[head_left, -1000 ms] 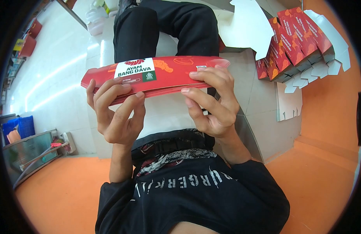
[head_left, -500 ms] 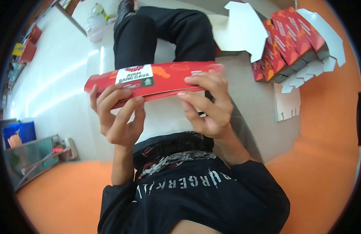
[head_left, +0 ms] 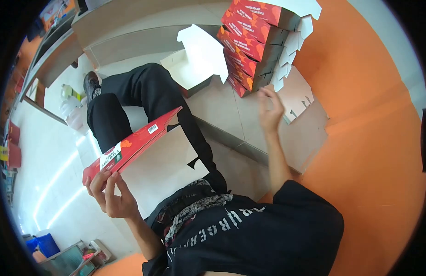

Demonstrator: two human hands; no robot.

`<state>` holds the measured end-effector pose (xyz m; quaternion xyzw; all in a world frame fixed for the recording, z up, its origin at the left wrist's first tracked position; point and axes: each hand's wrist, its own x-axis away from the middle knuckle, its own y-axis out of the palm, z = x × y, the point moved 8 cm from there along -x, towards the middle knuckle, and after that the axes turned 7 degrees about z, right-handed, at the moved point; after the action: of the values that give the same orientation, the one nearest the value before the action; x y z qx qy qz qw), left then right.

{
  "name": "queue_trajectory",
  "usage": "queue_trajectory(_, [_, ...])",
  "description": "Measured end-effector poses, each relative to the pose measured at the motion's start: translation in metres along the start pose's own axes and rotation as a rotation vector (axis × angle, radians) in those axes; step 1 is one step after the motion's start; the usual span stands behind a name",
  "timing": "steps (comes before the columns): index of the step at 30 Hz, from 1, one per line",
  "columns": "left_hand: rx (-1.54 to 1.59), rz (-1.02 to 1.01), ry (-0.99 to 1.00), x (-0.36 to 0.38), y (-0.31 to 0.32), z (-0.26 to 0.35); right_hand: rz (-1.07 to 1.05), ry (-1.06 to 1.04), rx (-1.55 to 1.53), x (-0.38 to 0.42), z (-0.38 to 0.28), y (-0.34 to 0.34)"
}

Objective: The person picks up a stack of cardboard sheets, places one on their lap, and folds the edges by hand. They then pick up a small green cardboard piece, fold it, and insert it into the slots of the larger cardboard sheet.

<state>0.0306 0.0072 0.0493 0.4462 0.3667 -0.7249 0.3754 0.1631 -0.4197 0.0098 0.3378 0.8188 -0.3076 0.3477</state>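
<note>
My left hand (head_left: 112, 194) is closed on the near left edge of a red carton (head_left: 137, 143), a food box with printed lettering. The carton lies slanted over my lap. Its folded red side faces up and away, and a white inner panel (head_left: 160, 165) with a dark notch spreads towards my waist. My right hand (head_left: 271, 109) is off the carton, out to the right, with its fingers raised and apart and nothing in them. It is close to the foot of a stack of red boxes (head_left: 245, 41) and a flat white cardboard piece (head_left: 298, 94) with slits.
An opened white-lined box (head_left: 201, 60) stands on the tiled step (head_left: 217, 108) left of the stack. Clear plastic bottles (head_left: 71, 108) are on the floor beside my shoe. A metal-framed table (head_left: 52, 69) rises at the upper left. Orange flooring (head_left: 360, 138) lies to the right.
My right hand has let go of the red carton and moved right towards the stack. The carton, in my left hand, now slants with its white panel showing. The view has turned right.
</note>
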Motion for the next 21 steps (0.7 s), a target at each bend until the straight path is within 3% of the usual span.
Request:
queue_trajectory(1, [0.005, -0.002, -0.003, 0.001, 0.003, 0.001, 0.029, 0.025, 0.152, -0.002, 0.055, -0.02])
queue_trajectory(3, [0.008, -0.004, -0.007, 0.001, 0.004, 0.003, -0.138, -0.014, 0.511, 0.001, 0.137, -0.041])
queue_trajectory(5, [0.007, -0.001, -0.004, 0.0, 0.006, 0.005, -0.247, -0.008, 0.683, 0.012, 0.189, -0.046])
queue_trajectory(8, [0.001, -0.011, -0.011, 0.001, 0.006, 0.004, -0.432, 0.011, 0.778, 0.018, 0.218, -0.048])
queue_trajectory(21, [0.03, -0.006, -0.034, 0.004, 0.007, 0.005, -0.636, 0.185, 0.67, -0.005, 0.229, -0.049])
